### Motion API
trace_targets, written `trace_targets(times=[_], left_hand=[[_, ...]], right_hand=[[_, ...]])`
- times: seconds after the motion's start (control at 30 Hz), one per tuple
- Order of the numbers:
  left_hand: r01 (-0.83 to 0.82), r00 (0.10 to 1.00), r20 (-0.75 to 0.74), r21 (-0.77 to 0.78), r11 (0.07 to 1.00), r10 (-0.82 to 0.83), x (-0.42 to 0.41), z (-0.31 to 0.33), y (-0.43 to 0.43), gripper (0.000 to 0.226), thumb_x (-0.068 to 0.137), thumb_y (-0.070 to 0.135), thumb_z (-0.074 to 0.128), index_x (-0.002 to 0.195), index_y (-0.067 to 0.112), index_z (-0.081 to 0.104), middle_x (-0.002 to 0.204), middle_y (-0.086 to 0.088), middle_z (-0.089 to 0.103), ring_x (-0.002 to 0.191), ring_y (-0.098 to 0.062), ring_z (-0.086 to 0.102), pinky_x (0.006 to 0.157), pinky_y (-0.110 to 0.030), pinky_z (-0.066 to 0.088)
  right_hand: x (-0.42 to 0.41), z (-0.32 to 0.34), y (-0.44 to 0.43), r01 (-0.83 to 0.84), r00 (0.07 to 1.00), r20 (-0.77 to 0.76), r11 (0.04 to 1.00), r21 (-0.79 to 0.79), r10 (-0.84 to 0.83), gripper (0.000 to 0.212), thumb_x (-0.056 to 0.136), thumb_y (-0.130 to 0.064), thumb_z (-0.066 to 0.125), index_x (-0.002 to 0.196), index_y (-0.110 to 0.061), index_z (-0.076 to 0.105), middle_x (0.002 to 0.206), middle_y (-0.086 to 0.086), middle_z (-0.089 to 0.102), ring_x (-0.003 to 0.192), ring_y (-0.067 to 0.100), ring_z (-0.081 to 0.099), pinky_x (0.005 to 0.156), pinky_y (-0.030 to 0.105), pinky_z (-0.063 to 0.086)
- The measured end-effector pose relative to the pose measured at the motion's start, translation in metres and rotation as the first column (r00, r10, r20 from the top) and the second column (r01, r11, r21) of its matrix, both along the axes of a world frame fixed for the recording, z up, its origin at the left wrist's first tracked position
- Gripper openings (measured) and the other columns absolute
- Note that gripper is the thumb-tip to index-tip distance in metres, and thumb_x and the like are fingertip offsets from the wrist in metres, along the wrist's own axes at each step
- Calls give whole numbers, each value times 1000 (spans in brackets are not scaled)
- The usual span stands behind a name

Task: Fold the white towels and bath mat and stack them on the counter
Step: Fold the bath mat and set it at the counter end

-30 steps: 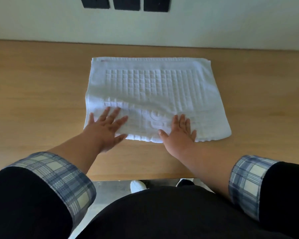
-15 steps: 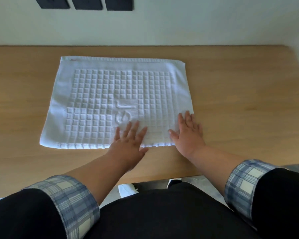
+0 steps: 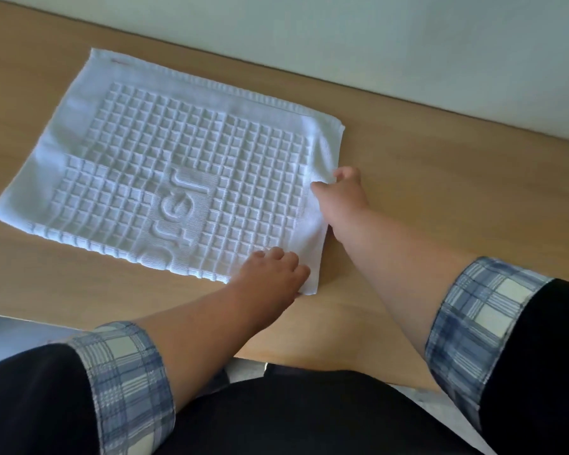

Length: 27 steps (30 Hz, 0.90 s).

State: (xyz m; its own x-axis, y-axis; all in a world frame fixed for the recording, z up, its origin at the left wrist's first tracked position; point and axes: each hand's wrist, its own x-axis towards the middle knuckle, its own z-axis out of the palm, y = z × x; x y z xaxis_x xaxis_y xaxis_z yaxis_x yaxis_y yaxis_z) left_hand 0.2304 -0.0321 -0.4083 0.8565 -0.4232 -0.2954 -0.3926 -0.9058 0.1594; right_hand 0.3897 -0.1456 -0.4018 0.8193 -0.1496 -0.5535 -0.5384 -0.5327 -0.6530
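Observation:
A white bath mat (image 3: 178, 165) with a raised square grid and embossed letters lies folded flat on the wooden counter (image 3: 440, 198). My left hand (image 3: 273, 274) grips the mat's near right corner, fingers curled over the edge. My right hand (image 3: 342, 192) pinches the mat's right edge farther back, thumb on top and fingers tucked under the cloth. Both hands are at the mat's right side.
A pale wall (image 3: 375, 37) runs along the back of the counter. Bare wood stretches to the right of the mat. The counter's front edge (image 3: 309, 362) is close to my body, with floor visible below.
My hands slid from pressing flat on the mat's near edge to its right side and closed on that edge. The view swung so the mat sits to the left.

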Motion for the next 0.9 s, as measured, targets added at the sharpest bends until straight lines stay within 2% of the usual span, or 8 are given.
trace_targets(times=[0.13,0.27,0.43,0.57,0.67,0.73,0.8,0.9], left_hand=[[-21,998,-62,-6,1000,21,-1,7,-14,58,90,14,59,135,24,22,110,-3,48,89,-24,49,63,-35,41],[-110,983,-155,-63,992,99,-4,17,-14,83,77,-6,52,136,38,14,111,-8,36,80,-25,40,56,-37,36],[-142,968,-209,8,990,141,-12,26,-7,65,83,-1,51,134,32,27,136,-7,22,103,-29,48,68,-41,50],[-99,976,-195,5,995,98,-13,36,-8,40,96,18,48,133,26,36,127,-5,38,96,-27,51,67,-41,50],[-67,975,-214,-32,997,58,-14,41,-9,43,96,15,49,136,25,39,123,-4,42,93,-26,52,71,-43,52],[-105,972,-217,-84,991,85,-17,44,-7,37,100,21,43,136,27,39,124,-2,42,93,-26,54,72,-43,53],[-209,961,-221,-181,961,167,-19,48,-2,36,103,28,40,139,32,38,125,2,42,92,-25,57,71,-41,52],[-372,928,-136,-414,831,348,-26,58,9,37,97,24,53,134,30,52,112,2,51,72,-22,55,61,-35,49]], right_hand=[[25,1,2,-188,982,-22,981,-54,187,36,87,-29,61,115,-31,39,78,-4,55,61,16,53,52,27,38],[45,4,8,-157,987,27,987,45,156,30,87,-19,58,109,-33,45,79,-3,54,59,15,51,49,24,37],[71,10,18,-49,998,-28,970,237,57,27,91,-11,58,107,-33,58,87,-14,53,69,3,49,53,21,36],[81,12,15,-74,996,-40,971,228,85,31,92,-12,56,104,-41,60,97,-18,55,81,2,52,60,20,38],[82,7,11,-60,998,-12,975,215,64,19,95,-22,57,98,-41,60,97,-17,57,87,6,52,64,22,37],[78,5,11,-117,993,34,978,175,113,13,96,-33,54,92,-43,61,92,-18,57,82,7,51,63,23,38],[76,7,14,-163,984,97,978,126,151,19,96,-35,48,88,-46,61,91,-17,57,76,9,52,61,24,40],[77,20,27,-168,964,218,983,72,149,34,86,-28,40,99,-46,65,89,-21,58,72,13,58,61,25,46]])
